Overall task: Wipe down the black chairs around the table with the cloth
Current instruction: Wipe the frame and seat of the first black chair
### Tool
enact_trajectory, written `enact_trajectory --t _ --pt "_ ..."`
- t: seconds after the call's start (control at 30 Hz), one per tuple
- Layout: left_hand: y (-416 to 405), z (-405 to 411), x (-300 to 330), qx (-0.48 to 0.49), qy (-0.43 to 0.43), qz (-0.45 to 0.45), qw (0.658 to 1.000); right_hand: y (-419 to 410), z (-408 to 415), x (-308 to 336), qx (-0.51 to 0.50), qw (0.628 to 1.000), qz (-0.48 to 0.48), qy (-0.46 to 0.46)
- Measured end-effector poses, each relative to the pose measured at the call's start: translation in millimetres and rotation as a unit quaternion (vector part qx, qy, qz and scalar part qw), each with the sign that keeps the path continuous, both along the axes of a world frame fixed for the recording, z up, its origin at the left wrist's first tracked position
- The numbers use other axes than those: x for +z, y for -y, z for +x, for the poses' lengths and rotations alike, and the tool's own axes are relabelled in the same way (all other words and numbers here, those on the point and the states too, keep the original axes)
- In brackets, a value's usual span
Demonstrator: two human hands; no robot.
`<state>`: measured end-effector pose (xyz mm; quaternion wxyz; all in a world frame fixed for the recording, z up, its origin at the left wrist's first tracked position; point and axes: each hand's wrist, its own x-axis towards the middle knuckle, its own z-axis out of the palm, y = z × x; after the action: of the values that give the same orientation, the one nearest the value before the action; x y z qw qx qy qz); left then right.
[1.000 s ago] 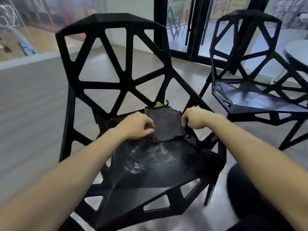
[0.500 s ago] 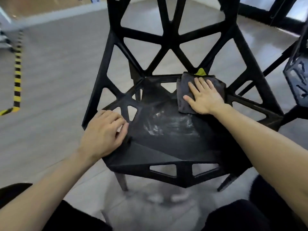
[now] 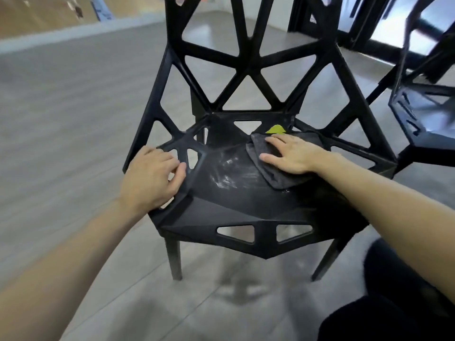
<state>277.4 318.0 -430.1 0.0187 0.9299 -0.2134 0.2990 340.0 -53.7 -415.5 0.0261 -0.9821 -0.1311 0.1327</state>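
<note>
A black chair (image 3: 248, 203) with a lattice of triangular cut-outs stands right in front of me, its seat showing pale smears in the middle. A dark grey cloth (image 3: 278, 175) with a yellow-green tag lies on the back right of the seat. My right hand (image 3: 293, 156) presses flat on the cloth, fingers spread and pointing left. My left hand (image 3: 152, 175) grips the seat's left edge, fingers curled over the rim.
A second black chair (image 3: 423, 112) stands close on the right. Grey plank floor surrounds both. Dark door frames and glass (image 3: 369, 25) are at the back right. My dark trouser leg (image 3: 394, 303) fills the lower right corner.
A second ago both hands pinched the cloth at the seat's back. The left hand then went to the seat's left edge; the right flattened on the cloth and slid it slightly forward.
</note>
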Motion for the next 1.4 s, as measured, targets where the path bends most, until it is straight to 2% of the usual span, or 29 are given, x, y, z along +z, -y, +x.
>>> enact_trajectory --t 0.1,0.27,0.33,0.4,0.53,0.6,0.73,0.8,0.87,0.97,1.1,1.17,1.23,1.3,1.4 --pt "-6 7 3 -0.020 -0.027 0.020 0.999 -33 -14 -13 -0.028 0.999 -0.035 0.008" --pt "-40 19 -6 -0.012 -0.080 0.118 0.990 -106 -122 -4 0.030 0.998 0.041 -0.023" --pt "-45 15 -8 -0.027 -0.076 0.117 0.990 -109 -138 4 0.040 0.997 0.060 -0.025" --pt "-44 9 -7 -0.034 -0.050 0.088 0.994 -81 -125 10 0.006 0.999 0.048 -0.023" --pt "-40 2 -6 -0.008 -0.056 0.061 0.997 -32 -88 8 -0.130 0.987 -0.094 0.008" --pt "-40 -1 -6 0.004 -0.065 0.057 0.996 -63 -90 0 -0.154 0.986 -0.068 0.010" --pt "-36 -4 -6 0.038 -0.076 0.064 0.994 -171 -131 -6 -0.025 0.999 0.017 0.037" --pt "-33 -4 -3 0.048 -0.087 0.062 0.993 -194 -145 -8 0.006 0.997 0.038 0.060" --pt "-31 -6 0 0.054 -0.096 0.047 0.993 -182 -155 -6 0.014 0.995 0.051 0.087" --pt "-26 -7 1 0.075 -0.095 0.010 0.993 -115 -160 0 -0.001 0.994 0.055 0.090" --pt "6 -12 2 0.092 -0.094 -0.011 0.991 -18 -150 10 -0.109 0.992 0.013 0.065" --pt "23 -17 1 0.093 -0.100 -0.006 0.991 -5 -153 9 -0.144 0.987 0.005 0.076" --pt "31 -21 0 0.087 -0.106 -0.012 0.991 -37 -171 -3 -0.165 0.976 0.005 0.141" --pt "30 -22 3 0.087 -0.109 -0.012 0.990 -105 -193 -24 -0.152 0.960 0.015 0.236" --pt "26 -27 1 0.068 -0.102 -0.006 0.992 -196 -207 -44 -0.074 0.957 0.081 0.268"
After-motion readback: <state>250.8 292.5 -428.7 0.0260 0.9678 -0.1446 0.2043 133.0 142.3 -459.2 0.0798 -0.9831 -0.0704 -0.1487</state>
